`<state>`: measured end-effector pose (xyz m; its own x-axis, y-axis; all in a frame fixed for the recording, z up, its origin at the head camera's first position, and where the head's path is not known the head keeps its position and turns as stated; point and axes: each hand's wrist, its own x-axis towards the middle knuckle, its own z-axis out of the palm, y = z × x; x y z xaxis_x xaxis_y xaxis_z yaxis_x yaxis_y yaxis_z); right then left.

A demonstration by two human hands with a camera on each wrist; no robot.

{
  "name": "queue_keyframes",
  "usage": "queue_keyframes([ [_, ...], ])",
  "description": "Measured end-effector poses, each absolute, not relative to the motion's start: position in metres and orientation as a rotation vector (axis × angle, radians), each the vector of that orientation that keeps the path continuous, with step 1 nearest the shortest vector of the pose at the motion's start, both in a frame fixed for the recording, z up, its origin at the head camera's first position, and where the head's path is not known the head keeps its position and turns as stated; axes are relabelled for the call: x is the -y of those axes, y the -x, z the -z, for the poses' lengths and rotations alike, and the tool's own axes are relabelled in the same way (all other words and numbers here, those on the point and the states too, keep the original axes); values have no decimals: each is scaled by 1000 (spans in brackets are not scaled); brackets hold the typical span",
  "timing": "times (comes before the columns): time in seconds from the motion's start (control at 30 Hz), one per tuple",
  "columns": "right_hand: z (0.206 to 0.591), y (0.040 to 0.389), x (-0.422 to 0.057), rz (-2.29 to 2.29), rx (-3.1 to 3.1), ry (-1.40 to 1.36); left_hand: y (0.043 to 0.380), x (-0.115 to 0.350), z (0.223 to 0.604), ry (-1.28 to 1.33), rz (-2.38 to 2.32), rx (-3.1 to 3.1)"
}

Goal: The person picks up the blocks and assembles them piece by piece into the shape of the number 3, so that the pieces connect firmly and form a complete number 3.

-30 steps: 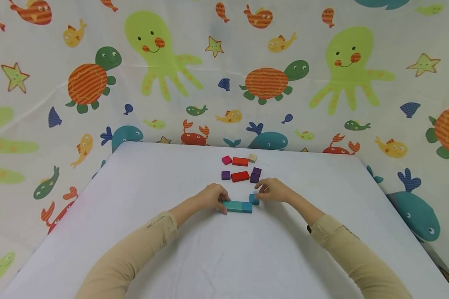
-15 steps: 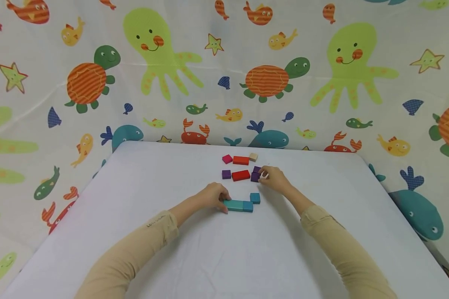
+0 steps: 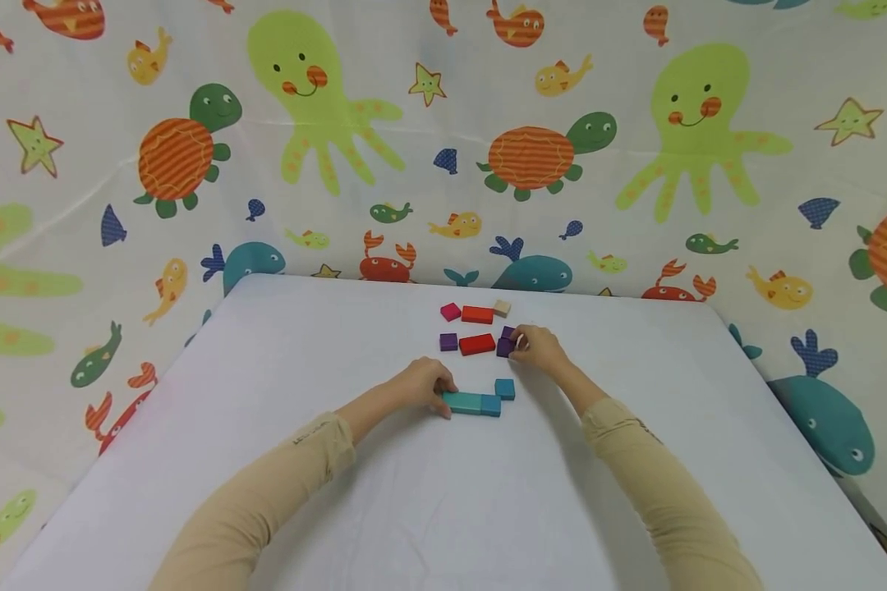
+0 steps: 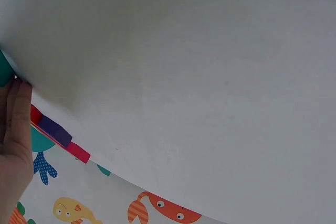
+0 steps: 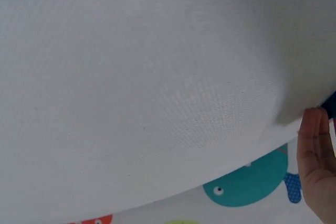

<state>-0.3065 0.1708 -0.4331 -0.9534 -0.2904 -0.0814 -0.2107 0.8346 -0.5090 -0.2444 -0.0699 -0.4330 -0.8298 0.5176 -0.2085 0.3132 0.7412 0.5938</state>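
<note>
My left hand (image 3: 423, 384) grips the left end of a long teal block (image 3: 464, 402), thumb at the near side and fingers at the far side. A blue block (image 3: 491, 405) sits against that block's right end. Just behind it stands a blue cube (image 3: 505, 389). Farther back, my right hand (image 3: 538, 348) pinches at a pair of purple blocks (image 3: 504, 346) from their right side, its fingertips partly covering them. In the right wrist view a dark block (image 5: 331, 106) shows at the fingertips. The left wrist view catches the teal block (image 4: 5, 71) by the fingers.
Left of the purple pair lie a red block (image 3: 477, 345) and a single purple block (image 3: 448, 342). Behind them are a pink block (image 3: 451, 312), another red block (image 3: 477, 315) and a plain wood block (image 3: 502, 309). A patterned cloth (image 3: 414, 148) hangs behind the white table (image 3: 325, 328).
My right hand has let go of the blue cube and moved back to the purple pair, where its fingers closed in. The left hand has stayed on the teal block.
</note>
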Motion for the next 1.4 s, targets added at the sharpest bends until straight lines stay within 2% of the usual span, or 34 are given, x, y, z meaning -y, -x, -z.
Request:
queue_keyframes([
  [0.43,437,311,-168,685,-2838,315,241,69,435,-646,-797,-2581],
  [0.83,440,304,-174,884,-2809,286,241,70,433,-633,-786,-2601],
  [1.4,419,264,-189,1013,-2857,602,242,69,430,-665,-765,-2613],
])
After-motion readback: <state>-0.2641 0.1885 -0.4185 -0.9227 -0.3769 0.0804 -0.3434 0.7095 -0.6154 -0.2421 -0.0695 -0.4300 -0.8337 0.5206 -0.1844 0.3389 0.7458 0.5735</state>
